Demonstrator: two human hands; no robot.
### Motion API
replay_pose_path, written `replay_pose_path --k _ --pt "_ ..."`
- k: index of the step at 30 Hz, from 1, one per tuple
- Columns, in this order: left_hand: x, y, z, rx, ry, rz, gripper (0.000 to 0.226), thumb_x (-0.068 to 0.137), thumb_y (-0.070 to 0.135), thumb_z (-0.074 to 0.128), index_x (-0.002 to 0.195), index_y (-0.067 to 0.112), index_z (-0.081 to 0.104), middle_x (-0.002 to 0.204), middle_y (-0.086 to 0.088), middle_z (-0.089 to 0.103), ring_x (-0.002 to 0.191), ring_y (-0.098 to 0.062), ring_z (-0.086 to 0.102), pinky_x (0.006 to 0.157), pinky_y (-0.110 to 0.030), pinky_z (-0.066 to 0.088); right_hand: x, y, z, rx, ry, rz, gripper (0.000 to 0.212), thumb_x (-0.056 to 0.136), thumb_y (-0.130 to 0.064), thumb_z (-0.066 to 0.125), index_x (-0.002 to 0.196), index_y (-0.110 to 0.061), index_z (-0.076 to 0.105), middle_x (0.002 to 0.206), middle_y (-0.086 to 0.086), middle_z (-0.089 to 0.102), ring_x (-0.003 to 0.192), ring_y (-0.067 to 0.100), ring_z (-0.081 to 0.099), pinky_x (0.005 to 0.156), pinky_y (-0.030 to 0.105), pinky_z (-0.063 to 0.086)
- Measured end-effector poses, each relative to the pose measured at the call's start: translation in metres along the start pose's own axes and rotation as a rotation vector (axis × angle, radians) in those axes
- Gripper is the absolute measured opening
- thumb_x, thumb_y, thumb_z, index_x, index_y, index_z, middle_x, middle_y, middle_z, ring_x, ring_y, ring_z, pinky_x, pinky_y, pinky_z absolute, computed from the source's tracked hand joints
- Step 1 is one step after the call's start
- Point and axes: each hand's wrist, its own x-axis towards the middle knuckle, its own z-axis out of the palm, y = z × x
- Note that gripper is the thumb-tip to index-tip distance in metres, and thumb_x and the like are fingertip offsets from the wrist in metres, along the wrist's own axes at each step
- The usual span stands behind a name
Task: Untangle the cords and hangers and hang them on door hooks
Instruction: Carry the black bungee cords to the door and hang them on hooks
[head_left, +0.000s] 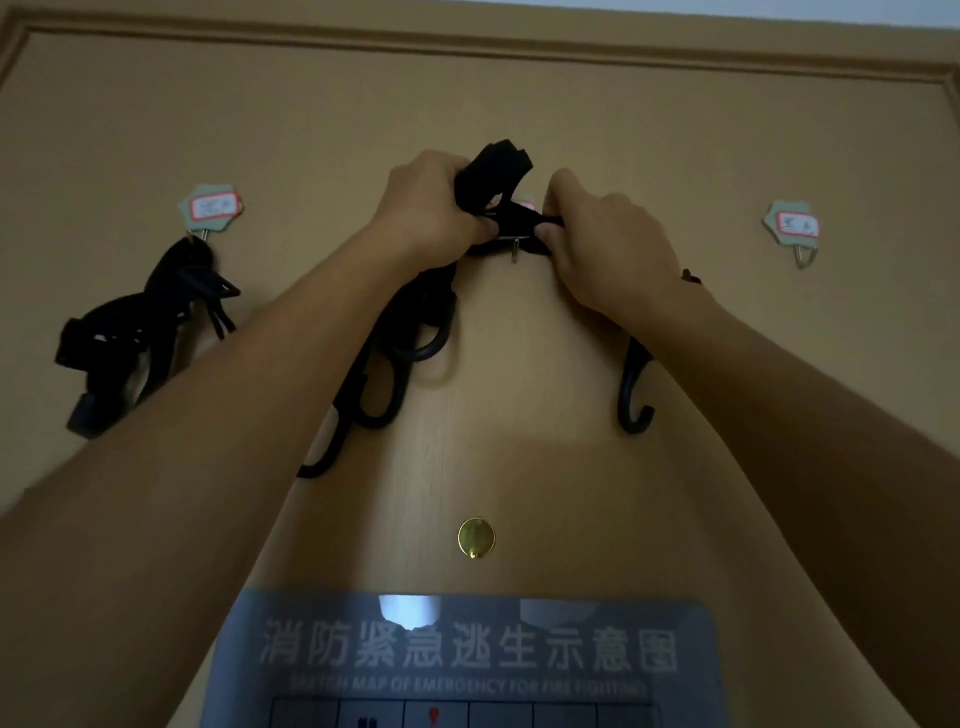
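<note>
Both my hands are raised to the middle door hook (514, 248). My left hand (431, 208) grips a bunch of black hangers (496, 166) at their upper end. My right hand (605, 234) pinches the same black bundle at the hook. Below my hands, black hanger hook ends (426, 332) dangle on the left, and one curved end (634, 395) dangles on the right. A black cord bundle (140, 332) hangs from the left door hook (205, 234). The right door hook (804, 255) holds nothing.
The wooden door (519, 93) fills the view. A brass peephole cover (476, 538) sits below the middle hook. A grey fire-escape map sign (467, 660) is fixed lower down. Each hook has a small labelled sticker plate (790, 224).
</note>
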Motion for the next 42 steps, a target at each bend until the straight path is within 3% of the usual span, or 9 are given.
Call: replay_pose_path --k 6,9,16,21,26,31,35,39,42 --pt "-0.024 -0.004 0.001 0.002 -0.034 -0.001 0.015 0.083 0.018 0.067 0.097 0.014 0.066 0.063 0.006 0.058 0.054 -0.004 0.055 0.049 -0.011 0.038 -0.026 -0.016 -0.002 -0.100 -0.013 -0.015 0.029 0.100 -0.025 0.035 0.121 -0.006 0.042 0.090 0.019 0.054 0.070 0.030 0.040 0.060 0.036 0.025" --pt "-0.034 -0.002 0.003 -0.070 -0.056 -0.035 0.005 0.085 0.019 0.066 0.089 0.017 0.065 0.054 0.007 0.057 0.040 0.000 0.055 0.039 -0.005 0.034 -0.034 -0.025 -0.005 -0.103 -0.033 -0.024 0.030 0.100 -0.025 0.033 0.119 -0.004 0.044 0.097 0.021 0.059 0.073 0.034 0.046 0.061 0.036 0.027" --pt "-0.044 -0.002 0.015 -0.271 -0.026 -0.253 0.020 0.078 0.018 0.073 0.064 0.022 0.058 0.067 0.003 0.058 0.060 -0.012 0.055 0.050 -0.017 0.043 -0.041 -0.039 -0.004 0.171 -0.099 0.165 0.024 0.096 -0.024 0.038 0.103 -0.004 0.050 0.096 0.019 0.058 0.080 0.032 0.049 0.063 0.033 0.027" --pt "-0.052 0.006 0.011 -0.289 -0.027 -0.297 0.026 0.075 0.014 0.073 0.059 0.023 0.055 0.061 0.004 0.053 0.056 -0.011 0.049 0.047 -0.017 0.036 -0.050 -0.043 -0.014 0.126 -0.111 0.186 0.024 0.092 -0.019 0.043 0.104 -0.004 0.057 0.101 0.012 0.047 0.090 0.029 0.048 0.067 0.034 0.034" --pt "-0.061 0.003 -0.005 -0.368 -0.019 -0.364 0.014 0.072 0.019 0.077 0.073 0.016 0.063 0.085 -0.011 0.069 0.080 -0.024 0.068 0.072 -0.035 0.055 -0.056 -0.036 -0.022 0.209 -0.081 0.227 0.027 0.084 -0.018 0.049 0.089 0.000 0.068 0.087 0.016 0.062 0.083 0.032 0.059 0.063 0.034 0.046" --pt "-0.064 0.000 -0.025 -0.408 0.001 -0.401 0.015 0.074 0.016 0.075 0.077 0.013 0.061 0.079 -0.009 0.061 0.069 -0.021 0.059 0.062 -0.030 0.045 -0.058 -0.035 -0.031 0.253 -0.047 0.271 0.033 0.082 -0.018 0.052 0.097 0.007 0.066 0.097 0.025 0.068 0.091 0.037 0.064 0.077 0.047 0.055" --pt "-0.065 0.005 -0.037 -0.395 -0.006 -0.370 0.015 0.080 0.015 0.071 0.090 0.007 0.063 0.073 -0.007 0.063 0.047 -0.010 0.056 0.039 -0.012 0.035 -0.055 -0.041 -0.037 0.270 0.015 0.272 0.036 0.086 -0.026 0.049 0.109 -0.006 0.067 0.112 0.016 0.064 0.108 0.031 0.057 0.089 0.036 0.049" --pt "-0.064 0.009 -0.065 -0.372 0.022 -0.356 0.012 0.083 0.013 0.066 0.090 0.005 0.061 0.064 -0.003 0.059 0.032 -0.004 0.042 0.035 -0.011 0.032 -0.048 -0.062 -0.044 0.228 0.136 0.169 0.026 0.088 -0.020 0.046 0.100 -0.009 0.066 0.105 0.012 0.059 0.103 0.028 0.051 0.076 0.028 0.034" --pt "-0.064 -0.002 -0.096 -0.289 0.043 -0.376 0.013 0.080 0.015 0.067 0.079 0.011 0.054 0.060 0.000 0.050 0.034 -0.005 0.039 0.037 -0.013 0.031 -0.039 -0.093 -0.041 0.329 0.143 0.084 0.024 0.086 -0.018 0.045 0.088 -0.007 0.066 0.092 0.010 0.064 0.087 0.025 0.058 0.070 0.029 0.043"
